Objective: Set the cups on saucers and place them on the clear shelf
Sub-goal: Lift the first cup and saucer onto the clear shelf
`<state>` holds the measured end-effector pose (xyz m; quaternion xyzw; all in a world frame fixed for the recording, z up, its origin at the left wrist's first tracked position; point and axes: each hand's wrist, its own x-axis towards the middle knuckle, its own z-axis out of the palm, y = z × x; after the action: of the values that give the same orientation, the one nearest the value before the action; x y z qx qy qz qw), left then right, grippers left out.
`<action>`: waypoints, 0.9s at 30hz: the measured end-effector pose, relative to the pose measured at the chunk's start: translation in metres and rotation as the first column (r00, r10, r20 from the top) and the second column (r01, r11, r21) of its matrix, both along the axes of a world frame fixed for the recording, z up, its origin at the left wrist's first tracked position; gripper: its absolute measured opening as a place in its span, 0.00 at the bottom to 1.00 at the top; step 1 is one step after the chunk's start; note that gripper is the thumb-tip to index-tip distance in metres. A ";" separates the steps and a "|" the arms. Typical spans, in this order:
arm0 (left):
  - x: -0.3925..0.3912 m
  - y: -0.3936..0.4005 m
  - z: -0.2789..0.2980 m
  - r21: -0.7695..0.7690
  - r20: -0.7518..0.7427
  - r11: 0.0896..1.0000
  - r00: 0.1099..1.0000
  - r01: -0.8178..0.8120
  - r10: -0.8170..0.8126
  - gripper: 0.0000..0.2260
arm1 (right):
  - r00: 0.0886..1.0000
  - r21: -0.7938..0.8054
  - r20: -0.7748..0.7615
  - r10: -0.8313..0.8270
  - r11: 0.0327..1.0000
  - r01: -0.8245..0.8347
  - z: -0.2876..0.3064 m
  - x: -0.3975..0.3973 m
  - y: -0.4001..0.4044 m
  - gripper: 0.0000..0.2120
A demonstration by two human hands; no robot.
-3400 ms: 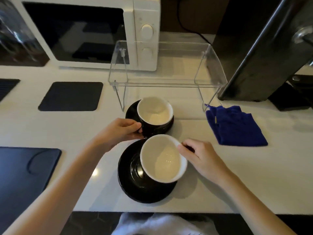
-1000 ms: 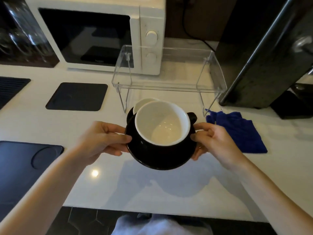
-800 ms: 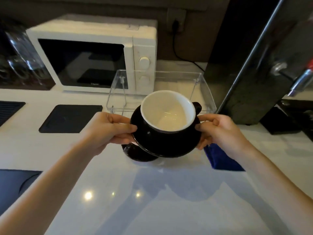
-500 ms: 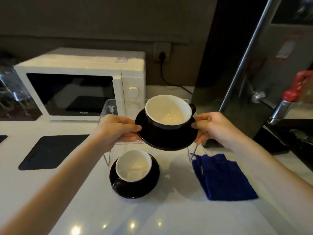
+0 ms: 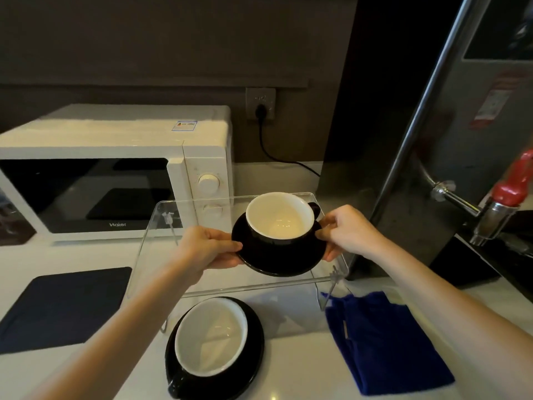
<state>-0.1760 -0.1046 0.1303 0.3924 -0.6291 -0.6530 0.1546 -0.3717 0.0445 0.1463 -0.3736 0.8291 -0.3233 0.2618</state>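
Note:
A black cup with a white inside (image 5: 279, 219) stands on a black saucer (image 5: 281, 258). My left hand (image 5: 206, 249) grips the saucer's left rim and my right hand (image 5: 349, 230) grips its right rim. The saucer hangs over the right half of the clear shelf (image 5: 161, 226); I cannot tell whether it touches the top. A second black cup (image 5: 210, 339) sits on its own saucer (image 5: 253, 353) on the white counter, in front of the shelf.
A white microwave (image 5: 115, 168) stands behind the shelf at the left. A steel appliance with a red-handled tap (image 5: 513, 183) rises at the right. A blue cloth (image 5: 383, 342) lies right of the second cup. A dark mat (image 5: 63, 307) lies at the left.
Both hands lifted the cup and saucer off the counter and carried them up and back over the clear shelf. The second cup and saucer stayed on the counter.

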 end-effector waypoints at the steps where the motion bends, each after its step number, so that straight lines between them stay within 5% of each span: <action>1: -0.001 -0.001 -0.002 0.001 0.005 1.000 1.000 0.006 -0.006 0.05 | 1.000 0.008 -0.011 0.000 1.000 0.000 -0.001 0.000 -0.001 0.07; 12: -0.003 0.000 -0.008 -0.058 0.039 0.998 0.999 0.039 -0.037 0.09 | 0.996 0.022 -0.089 -0.017 1.000 0.019 -0.003 0.002 0.000 0.08; 15: 0.001 0.007 -0.006 -0.332 0.134 0.941 0.991 0.061 -0.017 0.16 | 0.954 -0.098 -0.287 -0.080 0.994 0.054 -0.002 0.001 0.013 0.08; 18: 0.012 0.023 -0.005 -0.689 0.147 0.722 0.988 0.068 0.047 0.27 | 0.900 -0.197 -0.389 -0.198 0.972 0.128 -0.021 0.002 0.031 0.12; 23: 0.015 0.049 -0.015 -0.725 0.347 0.616 0.936 0.307 -0.058 0.41 | 0.938 -0.262 0.230 -0.259 0.912 0.316 -0.063 0.015 0.036 0.13; 27: 0.011 0.057 -0.018 -0.707 0.382 0.635 0.924 0.311 -0.028 0.39 | 0.911 -0.373 0.327 -0.251 0.852 0.368 -0.066 0.023 0.037 0.10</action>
<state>-0.1653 -0.0479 0.1124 0.3352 -0.8942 -0.2660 0.1312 -0.3485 0.0812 0.0805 -0.2350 0.7449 -0.5819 0.2265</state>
